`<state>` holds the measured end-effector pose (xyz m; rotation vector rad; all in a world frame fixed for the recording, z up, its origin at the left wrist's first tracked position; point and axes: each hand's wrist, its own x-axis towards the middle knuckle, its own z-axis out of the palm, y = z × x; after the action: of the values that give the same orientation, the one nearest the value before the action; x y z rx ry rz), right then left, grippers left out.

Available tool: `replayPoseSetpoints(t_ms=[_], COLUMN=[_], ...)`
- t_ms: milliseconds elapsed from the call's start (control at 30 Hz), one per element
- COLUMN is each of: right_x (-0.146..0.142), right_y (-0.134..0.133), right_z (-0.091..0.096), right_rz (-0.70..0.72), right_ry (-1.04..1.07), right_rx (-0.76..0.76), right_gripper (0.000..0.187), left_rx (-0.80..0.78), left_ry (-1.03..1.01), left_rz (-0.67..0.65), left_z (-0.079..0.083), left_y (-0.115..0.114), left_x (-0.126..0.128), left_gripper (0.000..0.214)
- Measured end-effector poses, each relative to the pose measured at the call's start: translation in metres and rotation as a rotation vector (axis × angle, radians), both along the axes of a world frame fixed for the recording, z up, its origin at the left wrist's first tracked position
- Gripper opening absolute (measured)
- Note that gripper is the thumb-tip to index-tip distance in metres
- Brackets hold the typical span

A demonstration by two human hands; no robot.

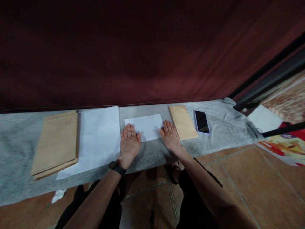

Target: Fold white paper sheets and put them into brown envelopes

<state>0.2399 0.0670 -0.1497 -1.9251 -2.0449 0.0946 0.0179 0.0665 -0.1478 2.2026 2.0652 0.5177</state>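
A folded white sheet of paper (145,126) lies in the middle of a grey cloth-covered surface (19,143). My left hand (129,143) lies flat with its fingers stretched out on the sheet's near left corner. My right hand (170,135) also lies flat and open, on the sheet's right edge. A black band sits on my left wrist (117,167). Neither hand holds anything.
Left of the hands lie a stack of white sheets (97,140) and a pile of brown envelopes (57,143). A small brown envelope (183,122) and a dark phone (202,122) lie to the right. A dark red curtain hangs behind. Tiled floor lies below.
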Motion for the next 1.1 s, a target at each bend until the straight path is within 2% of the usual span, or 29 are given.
replayPoseSetpoints(t_ms=[100,267,367,533,800,933,1100], right_x=[-0.007,-0.032,-0.050,-0.067,-0.067,-0.062,-0.056], right_y=[0.006,0.016,0.020,0.029,0.032,0.031,0.033], right_z=[0.009,0.021,0.022,0.019,0.017,0.014,0.008], right_rz=[0.003,0.129,0.195,0.193,0.175,0.176,0.082], right_ry=[0.047,0.143,0.170,0.156,0.085,0.039,0.038], right_rx=[-0.006,-0.014,-0.037,-0.113,-0.114,-0.089,-0.070], right_gripper=[0.064,0.062,0.059,0.058,0.057,0.055,0.056], left_rx=[0.026,0.012,-0.002,-0.012,-0.029,-0.015,-0.034], left_ry=[0.016,0.031,0.024,-0.015,0.027,0.028,0.033], left_rz=[-0.005,-0.130,-0.192,-0.214,-0.217,-0.171,-0.091], left_z=[0.006,0.013,0.010,0.000,-0.002,0.000,0.001], left_y=[0.003,0.009,0.014,0.024,0.029,0.033,0.036], left_x=[0.003,0.023,0.035,0.039,0.031,0.029,0.025], left_gripper=[0.067,0.063,0.060,0.059,0.059,0.060,0.063])
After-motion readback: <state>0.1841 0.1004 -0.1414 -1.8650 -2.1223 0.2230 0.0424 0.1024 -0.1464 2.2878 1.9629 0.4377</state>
